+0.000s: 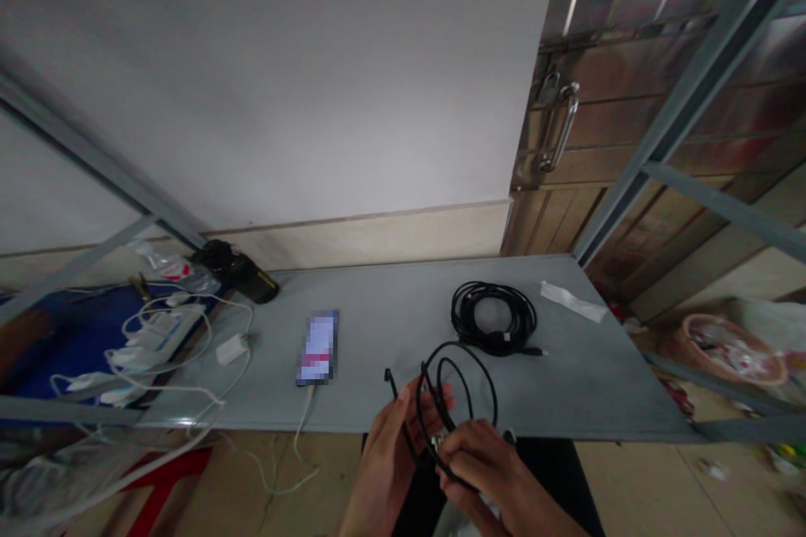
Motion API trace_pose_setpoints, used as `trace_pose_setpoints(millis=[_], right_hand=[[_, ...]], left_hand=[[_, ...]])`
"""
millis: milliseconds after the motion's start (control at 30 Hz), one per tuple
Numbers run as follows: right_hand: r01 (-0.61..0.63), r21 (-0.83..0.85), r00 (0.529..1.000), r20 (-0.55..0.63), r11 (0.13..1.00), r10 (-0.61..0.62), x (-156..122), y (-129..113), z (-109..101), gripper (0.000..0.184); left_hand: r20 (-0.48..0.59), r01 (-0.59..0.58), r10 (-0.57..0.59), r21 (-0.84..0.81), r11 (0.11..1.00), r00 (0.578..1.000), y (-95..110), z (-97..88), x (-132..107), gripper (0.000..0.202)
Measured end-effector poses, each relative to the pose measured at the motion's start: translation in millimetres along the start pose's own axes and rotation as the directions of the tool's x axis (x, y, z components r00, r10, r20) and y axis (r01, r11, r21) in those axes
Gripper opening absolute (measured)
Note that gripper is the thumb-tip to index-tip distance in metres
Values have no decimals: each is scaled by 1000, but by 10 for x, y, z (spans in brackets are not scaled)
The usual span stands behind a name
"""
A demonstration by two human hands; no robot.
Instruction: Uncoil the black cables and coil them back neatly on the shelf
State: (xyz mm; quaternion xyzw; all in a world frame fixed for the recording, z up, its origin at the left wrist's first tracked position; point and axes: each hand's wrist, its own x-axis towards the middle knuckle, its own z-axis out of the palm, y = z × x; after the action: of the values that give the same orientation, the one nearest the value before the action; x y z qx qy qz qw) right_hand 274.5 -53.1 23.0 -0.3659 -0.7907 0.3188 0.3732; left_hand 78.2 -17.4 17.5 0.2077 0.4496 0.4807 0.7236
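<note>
Both hands are at the near edge of the grey table, around a loosely looped black cable [494, 394]. My left hand [398, 440] holds the loops from the left, its fingers curled behind them. One plug end of this cable sticks up beside the left thumb. My right hand [482, 466] is closed on the cable at the lower right, pinching it with thumb and fingers. Just beyond the hands lies a second black cable [463, 320], wound in a neat coil with its plug pointing right.
A phone [318, 348] on a white charging cord lies left on the table [390, 310]. Farther left are a power strip [157, 334] with tangled white cords, a black container [243, 273] and a plastic bottle [180, 268]. A white strip [573, 302] lies right; metal posts frame the table.
</note>
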Motion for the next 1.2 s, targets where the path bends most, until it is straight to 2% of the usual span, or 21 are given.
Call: trace_pose_setpoints(millis=[67, 267, 400, 467, 633, 800, 900, 967, 1033, 1100, 1200], right_hand=[[36, -59, 999, 11, 998, -35, 5, 29, 56, 10], [74, -172, 997, 11, 982, -74, -38, 150, 190, 18], [80, -252, 995, -37, 964, -92, -89, 319, 340, 23], [41, -284, 994, -82, 958, -67, -113, 395, 390, 24], [-41, -313, 983, -182, 949, -17, -132, 447, 408, 35], [-46, -322, 967, -253, 946, -39, -160, 444, 486, 41], [-75, -266, 947, -320, 961, -14, -197, 473, 572, 39], [-104, -215, 935, -355, 971, 21, -216, 503, 630, 43], [-140, -166, 923, -379, 976, 68, -218, 549, 689, 50], [-181, -129, 912, -394, 975, 118, -201, 615, 755, 54], [-226, -98, 911, -373, 969, 175, -158, 740, 849, 56]], left_hand=[[-35, -14, 13, -31, 999, 999, -2, 17, -24, 52], [-76, -57, 53, -47, 997, 996, 20, 127, -134, 56], [-79, -123, 118, -68, 990, 990, 56, 204, -132, 49], [-97, -118, 107, -116, 986, 990, 78, 191, -116, 51], [-87, -44, 18, -307, 951, 996, 98, -4, -95, 51], [81, -11, 51, -426, 905, 995, 28, -290, -75, 45], [188, 54, 28, -415, 908, 982, -22, -429, -69, 45], [209, 87, -6, -382, 920, 978, -31, -490, -49, 47], [155, 99, -47, -342, 934, 987, -24, -525, 2, 46], [49, 95, -85, -288, 953, 995, -20, -542, 90, 42], [-84, 64, -77, -147, 987, 994, -64, -567, 253, 47]])
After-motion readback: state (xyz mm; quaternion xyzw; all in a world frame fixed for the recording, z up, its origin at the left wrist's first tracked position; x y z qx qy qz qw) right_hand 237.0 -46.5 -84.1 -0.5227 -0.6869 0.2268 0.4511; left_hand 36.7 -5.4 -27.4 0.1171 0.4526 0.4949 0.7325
